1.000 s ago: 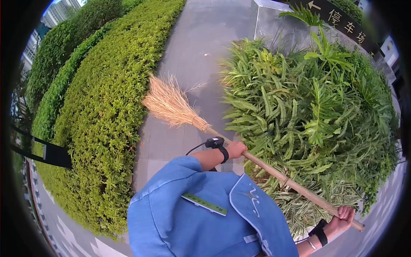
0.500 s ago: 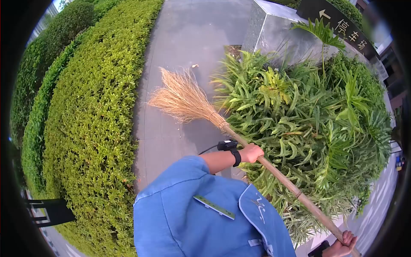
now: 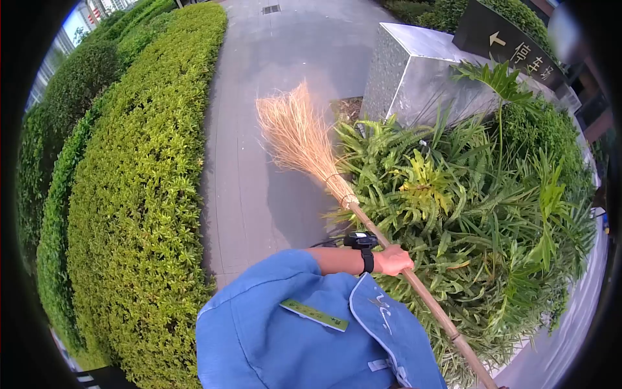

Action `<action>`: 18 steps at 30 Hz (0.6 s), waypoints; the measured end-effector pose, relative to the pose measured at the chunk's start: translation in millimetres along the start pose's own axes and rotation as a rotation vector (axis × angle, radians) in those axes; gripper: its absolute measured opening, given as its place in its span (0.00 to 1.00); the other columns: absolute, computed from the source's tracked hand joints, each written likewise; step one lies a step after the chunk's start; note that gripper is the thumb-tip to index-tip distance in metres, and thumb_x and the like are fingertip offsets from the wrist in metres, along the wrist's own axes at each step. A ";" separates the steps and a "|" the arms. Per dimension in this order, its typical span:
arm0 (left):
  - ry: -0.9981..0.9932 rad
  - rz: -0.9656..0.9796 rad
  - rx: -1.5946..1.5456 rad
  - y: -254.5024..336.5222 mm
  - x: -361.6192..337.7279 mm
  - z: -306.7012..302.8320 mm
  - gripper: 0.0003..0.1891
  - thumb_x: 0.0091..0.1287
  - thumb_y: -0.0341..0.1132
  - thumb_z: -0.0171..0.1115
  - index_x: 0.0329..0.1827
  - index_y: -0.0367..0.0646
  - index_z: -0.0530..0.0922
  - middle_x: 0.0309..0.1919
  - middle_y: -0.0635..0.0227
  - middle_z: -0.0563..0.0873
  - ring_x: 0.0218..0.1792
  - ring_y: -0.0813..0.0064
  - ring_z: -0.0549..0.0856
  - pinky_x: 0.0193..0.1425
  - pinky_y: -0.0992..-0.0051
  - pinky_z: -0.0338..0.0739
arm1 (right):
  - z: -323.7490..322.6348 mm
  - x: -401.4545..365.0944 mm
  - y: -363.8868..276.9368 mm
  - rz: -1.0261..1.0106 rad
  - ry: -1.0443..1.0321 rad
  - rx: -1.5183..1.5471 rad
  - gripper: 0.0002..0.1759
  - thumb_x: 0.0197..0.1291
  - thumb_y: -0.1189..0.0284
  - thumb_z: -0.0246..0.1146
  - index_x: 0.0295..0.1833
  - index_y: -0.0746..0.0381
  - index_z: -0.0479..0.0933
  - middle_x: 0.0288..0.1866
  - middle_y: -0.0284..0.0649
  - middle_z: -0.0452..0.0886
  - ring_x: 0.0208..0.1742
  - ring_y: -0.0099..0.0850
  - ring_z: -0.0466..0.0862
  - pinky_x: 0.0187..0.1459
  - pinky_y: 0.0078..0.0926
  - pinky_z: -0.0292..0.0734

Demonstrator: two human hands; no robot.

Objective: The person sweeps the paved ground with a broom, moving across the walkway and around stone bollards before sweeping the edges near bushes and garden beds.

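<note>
A straw broom (image 3: 301, 139) with a long bamboo handle (image 3: 431, 303) slants across the view, its bristles fanned out over the grey path. My left hand (image 3: 394, 260), with a black strap and small device on the wrist, is closed around the handle below the bristle binding. The handle runs down to the bottom right edge, where its far end is cut off. My right hand is out of view there. Whether the bristle tips touch the ground is hard to tell.
A trimmed green hedge (image 3: 139, 194) lines the left side of the paved path (image 3: 243, 214). Ferns and leafy plants (image 3: 453, 214) fill the right, beside a stone block (image 3: 414, 71) and a dark sign (image 3: 508, 45) with an arrow. A drain grate (image 3: 271, 10) lies far ahead.
The bristles have swung right and point more forward. My left hand has shifted slightly right and down, still on the handle. My right hand, earlier around the lower handle, has left the view.
</note>
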State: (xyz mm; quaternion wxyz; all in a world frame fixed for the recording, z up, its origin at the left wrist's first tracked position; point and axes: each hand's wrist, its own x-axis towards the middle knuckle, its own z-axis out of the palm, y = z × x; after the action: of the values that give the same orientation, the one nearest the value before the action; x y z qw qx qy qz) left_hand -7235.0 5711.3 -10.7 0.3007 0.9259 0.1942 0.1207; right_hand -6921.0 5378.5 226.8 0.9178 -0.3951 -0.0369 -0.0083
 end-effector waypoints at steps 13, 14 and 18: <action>0.193 -0.651 0.030 -340.3 -155.9 -202.4 0.12 0.44 0.26 0.58 0.33 0.47 0.79 0.25 0.57 0.80 0.31 0.58 0.80 0.34 0.65 0.74 | 386.9 -217.0 349.8 0.674 -1.097 0.328 0.08 0.57 0.72 0.52 0.29 0.64 0.64 0.18 0.32 0.59 0.20 0.22 0.61 0.27 0.21 0.57; 0.191 -0.635 0.021 -344.5 -150.7 -212.8 0.12 0.44 0.26 0.58 0.33 0.47 0.79 0.25 0.57 0.80 0.31 0.58 0.80 0.34 0.65 0.74 | 398.3 -219.2 354.3 0.658 -1.062 0.324 0.07 0.57 0.73 0.51 0.29 0.64 0.64 0.17 0.32 0.59 0.19 0.22 0.60 0.27 0.21 0.57; 0.201 -0.370 -0.035 -385.6 -99.1 -264.8 0.10 0.42 0.27 0.58 0.30 0.47 0.79 0.24 0.63 0.81 0.31 0.61 0.80 0.34 0.65 0.73 | 412.9 -200.0 336.0 0.515 -0.864 0.231 0.09 0.58 0.77 0.49 0.25 0.64 0.62 0.14 0.31 0.55 0.16 0.21 0.57 0.23 0.19 0.56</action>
State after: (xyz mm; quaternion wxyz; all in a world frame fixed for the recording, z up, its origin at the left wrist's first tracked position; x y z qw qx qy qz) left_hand -7524.6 6090.3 -44.8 0.3127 0.8524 0.3880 0.1586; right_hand -7130.8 5906.5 251.3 0.8288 -0.2547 -0.3149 0.3861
